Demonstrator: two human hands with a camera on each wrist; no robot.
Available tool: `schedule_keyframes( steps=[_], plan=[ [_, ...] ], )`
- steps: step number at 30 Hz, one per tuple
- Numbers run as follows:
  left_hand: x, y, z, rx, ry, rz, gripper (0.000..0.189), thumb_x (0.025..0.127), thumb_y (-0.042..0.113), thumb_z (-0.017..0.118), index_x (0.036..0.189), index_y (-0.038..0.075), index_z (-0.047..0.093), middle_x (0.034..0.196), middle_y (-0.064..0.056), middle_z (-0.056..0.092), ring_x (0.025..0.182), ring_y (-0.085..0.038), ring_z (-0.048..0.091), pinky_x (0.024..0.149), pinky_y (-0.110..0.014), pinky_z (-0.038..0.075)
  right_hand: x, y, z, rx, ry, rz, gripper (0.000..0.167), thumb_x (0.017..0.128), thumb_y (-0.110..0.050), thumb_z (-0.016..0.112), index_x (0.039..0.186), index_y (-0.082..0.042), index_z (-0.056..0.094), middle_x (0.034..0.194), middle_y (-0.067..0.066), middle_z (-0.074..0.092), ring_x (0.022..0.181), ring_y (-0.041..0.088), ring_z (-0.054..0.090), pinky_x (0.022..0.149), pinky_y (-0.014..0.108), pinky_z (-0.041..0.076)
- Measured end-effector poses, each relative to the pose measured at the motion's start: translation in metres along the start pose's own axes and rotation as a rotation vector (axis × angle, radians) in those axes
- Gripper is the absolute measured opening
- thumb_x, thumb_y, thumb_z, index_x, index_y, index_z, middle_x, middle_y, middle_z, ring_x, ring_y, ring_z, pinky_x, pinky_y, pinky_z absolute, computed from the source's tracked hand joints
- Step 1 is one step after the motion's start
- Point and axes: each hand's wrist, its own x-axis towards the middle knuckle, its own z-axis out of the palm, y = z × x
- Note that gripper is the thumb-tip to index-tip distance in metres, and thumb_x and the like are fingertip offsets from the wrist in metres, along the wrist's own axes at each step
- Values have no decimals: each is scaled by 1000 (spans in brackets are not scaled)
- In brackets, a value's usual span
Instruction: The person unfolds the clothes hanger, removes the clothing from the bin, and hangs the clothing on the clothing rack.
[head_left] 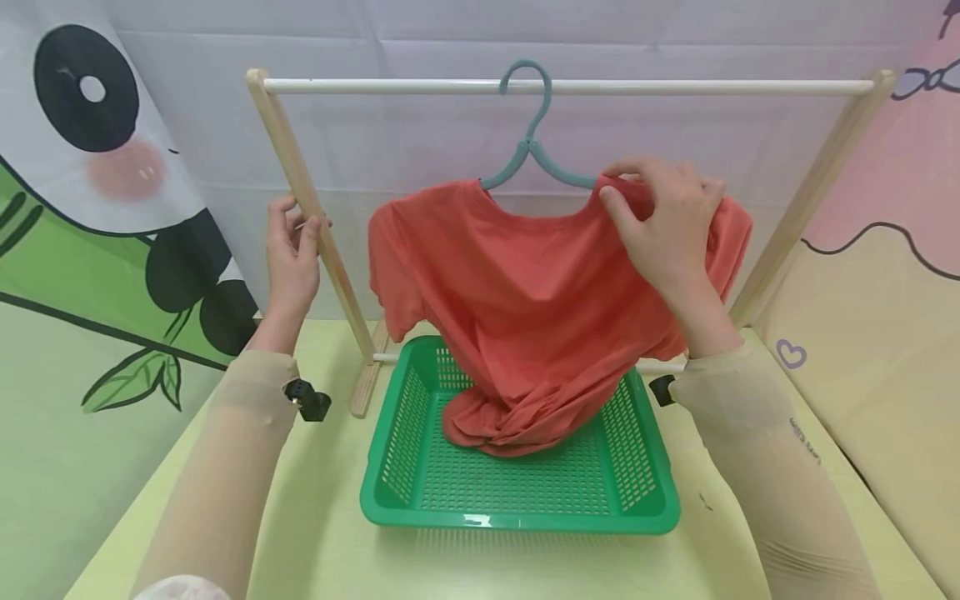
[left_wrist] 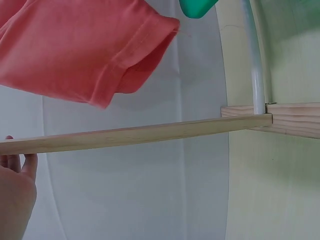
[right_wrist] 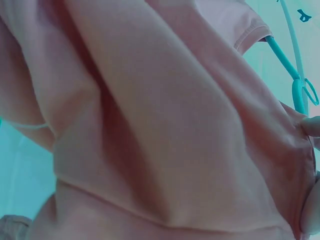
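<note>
A red T-shirt (head_left: pixel 525 275) hangs on a teal hanger (head_left: pixel 528 150), whose hook goes over the white rail (head_left: pixel 390 87) of a small wooden rack. At the shirt's shoulder on the right, my right hand (head_left: pixel 671 225) pinches the fabric by the hanger's arm. My left hand (head_left: pixel 294 254) grips the rack's left wooden post (head_left: pixel 330 258) about midway up; the left wrist view shows fingertips around that post (left_wrist: pixel 135 135). The lower part of the shirt droops bunched into a green basket (head_left: pixel 517 521). Shirt fabric (right_wrist: pixel 165 125) fills most of the right wrist view.
The basket stands on a pale yellow table (head_left: pixel 322 533), between the rack's feet. A right wooden post (head_left: pixel 813 200) holds the rail's other end. Behind hangs a white cloth backdrop (head_left: pixel 442 50), with painted panels on both sides.
</note>
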Motion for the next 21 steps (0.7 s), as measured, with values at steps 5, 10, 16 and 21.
schedule_keyframes(
  steps=[5,10,16,21],
  plan=[
    [1,-1,0,1,2,-3,32,103,31,48,134,28,44,112,4,61,106,-8,61,98,-33,52,8,-1,1,-20,-3,24,26,97,-38,61,116,-25,72,115,0,73,105,23,56,89,43,19],
    [0,0,1,4,-4,-17,32,103,33,48,134,29,43,119,-7,60,113,-18,61,103,-38,51,10,-2,2,-13,-28,38,25,97,-37,60,115,-26,73,116,0,72,106,22,54,89,43,18],
    [0,0,2,9,-14,-21,34,102,33,48,136,30,42,118,-2,60,118,-26,60,106,-43,49,8,-1,5,-11,-76,85,27,97,-38,60,120,-28,71,120,0,71,109,20,51,92,43,18],
    [0,-2,2,14,-8,-20,34,102,33,48,136,29,42,115,4,59,116,-24,60,107,-44,49,6,2,11,-18,-127,96,28,98,-39,59,121,-28,71,123,1,70,115,23,52,96,47,18]
  ],
)
